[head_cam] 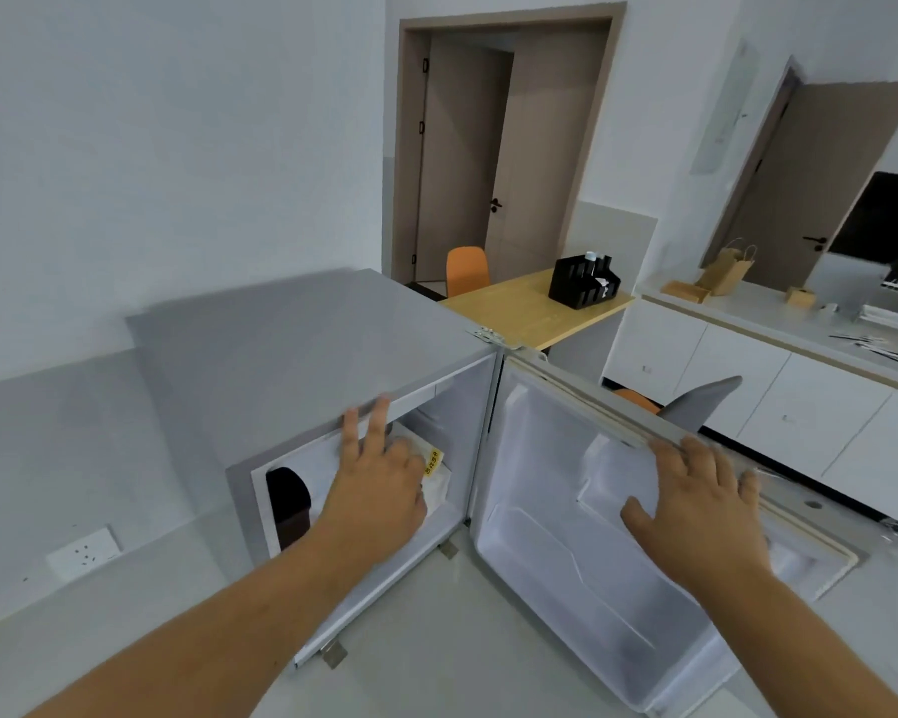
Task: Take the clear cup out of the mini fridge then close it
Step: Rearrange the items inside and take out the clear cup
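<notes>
The left hand (379, 489), fingers spread and empty, is reaching into the open mini fridge (302, 344); the right hand (695, 500), also spread, is steadying the door (592, 536). The clear cup is not visible, presumably behind the left hand. Next, I judge: finding and gripping it.

head cam | looks forward-down | close over open mini fridge (302, 344) | 1 view

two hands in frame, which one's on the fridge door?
The right hand: it rests on the top edge of the open mini fridge door. The left hand reaches into the fridge compartment instead.
</notes>
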Motion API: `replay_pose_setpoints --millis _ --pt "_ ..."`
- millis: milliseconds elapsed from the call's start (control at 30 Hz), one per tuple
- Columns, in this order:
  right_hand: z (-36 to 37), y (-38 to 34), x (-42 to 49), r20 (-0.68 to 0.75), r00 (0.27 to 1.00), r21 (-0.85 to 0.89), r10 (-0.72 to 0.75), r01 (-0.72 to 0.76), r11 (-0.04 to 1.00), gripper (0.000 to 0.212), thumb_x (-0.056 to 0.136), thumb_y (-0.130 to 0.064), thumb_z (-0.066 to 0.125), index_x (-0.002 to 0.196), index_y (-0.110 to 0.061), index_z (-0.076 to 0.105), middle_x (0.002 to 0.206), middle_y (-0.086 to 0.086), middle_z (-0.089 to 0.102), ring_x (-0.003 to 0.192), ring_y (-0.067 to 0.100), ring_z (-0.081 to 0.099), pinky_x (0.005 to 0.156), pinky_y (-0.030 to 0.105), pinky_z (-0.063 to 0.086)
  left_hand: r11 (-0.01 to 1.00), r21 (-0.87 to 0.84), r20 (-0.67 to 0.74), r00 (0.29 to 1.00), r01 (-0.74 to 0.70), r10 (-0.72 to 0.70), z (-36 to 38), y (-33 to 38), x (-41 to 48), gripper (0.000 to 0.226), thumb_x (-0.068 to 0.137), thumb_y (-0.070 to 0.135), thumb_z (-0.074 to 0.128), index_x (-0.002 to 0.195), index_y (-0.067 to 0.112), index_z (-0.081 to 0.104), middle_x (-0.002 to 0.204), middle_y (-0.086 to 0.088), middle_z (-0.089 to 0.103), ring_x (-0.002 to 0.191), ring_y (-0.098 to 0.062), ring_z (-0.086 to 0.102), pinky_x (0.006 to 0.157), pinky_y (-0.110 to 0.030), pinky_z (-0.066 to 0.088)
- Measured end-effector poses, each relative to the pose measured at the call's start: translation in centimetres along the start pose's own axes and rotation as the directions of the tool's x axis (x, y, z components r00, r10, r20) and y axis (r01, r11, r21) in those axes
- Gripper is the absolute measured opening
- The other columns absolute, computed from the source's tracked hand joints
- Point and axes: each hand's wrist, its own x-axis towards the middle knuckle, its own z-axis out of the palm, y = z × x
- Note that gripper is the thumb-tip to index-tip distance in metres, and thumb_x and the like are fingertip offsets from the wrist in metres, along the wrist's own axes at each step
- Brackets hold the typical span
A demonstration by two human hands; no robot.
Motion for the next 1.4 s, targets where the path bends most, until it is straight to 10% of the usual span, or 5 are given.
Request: replay_pose_setpoints --millis 267,533,700,900,1400 --pt "8.1 -15.1 1.8 -0.018 0.859 0.338 -0.511 0.486 0.806 0.036 0.092 -0.039 0.055 0.123 -0.024 0.066 0.121 -0.005 0.065 0.117 0.017 0.055 0.104 0.03 0.045 0.927 -0.348 0.371 0.929 0.144 -0.005 11.3 2.1 1.3 0.037 0.096 0.052 0.042 0.106 0.023 0.062 0.092 0.001 0.066 0.078 -0.019 0.058 0.063 -0.032 0.042" --pt "21.7 -24.7 12.7 0.321 0.914 0.537 -0.249 0.041 0.842 0.08 0.09 -0.033 0.069 0.157 -0.024 0.026 0.154 0.004 0.042 0.12 0.031 0.06 0.082 0.035 0.05 0.788 -0.456 0.383 0.891 0.413 -0.244 19.3 0.0 5.7 0.035 0.095 0.059 0.051 0.102 0.028 0.067 0.096 0.008 0.073 0.088 -0.015 0.068 0.07 -0.028 0.051" --pt "26.3 -25.8 17.6 0.433 0.892 0.422 -0.128 -0.075 0.904 0.022 0.098 -0.017 0.057 0.12 -0.013 0.057 0.122 0.012 0.064 0.102 0.034 0.066 0.071 0.032 0.046 0.59 -0.552 0.536 0.793 0.589 -0.29 22.7 -0.1 6.8 0.031 0.089 0.049 0.053 0.091 0.021 0.067 0.086 0.006 0.071 0.079 -0.019 0.063 0.064 -0.028 0.047" --pt "26.3 -25.9 13.8 0.558 0.829 0.677 0.017 -0.468 0.568 0.016 0.101 -0.032 0.051 0.093 -0.025 0.063 0.085 0.002 0.069 0.073 0.02 0.067 0.062 0.037 0.058 -0.611 -0.295 0.922 0.387 0.735 0.021 23.9 -0.2 8.6 0.027 0.101 0.048 0.049 0.111 0.025 0.06 0.099 -0.006 0.079 0.077 -0.024 0.078 0.067 -0.036 0.054" --pt "26.6 -26.9 14.3 0.332 0.931 0.757 -0.151 -0.167 0.632 0.024 0.101 -0.029 0.049 0.09 -0.014 0.064 0.086 -0.002 0.053 0.076 0.02 0.057 0.057 0.029 0.037 -0.607 -0.587 0.782 0.571 0.536 -0.252 25.9 1.1 9.3 0.05 0.105 0.035 0.05 0.153 0.028 0.038 0.145 -0.005 0.057 0.128 -0.022 0.058 0.113 -0.046 0.044"
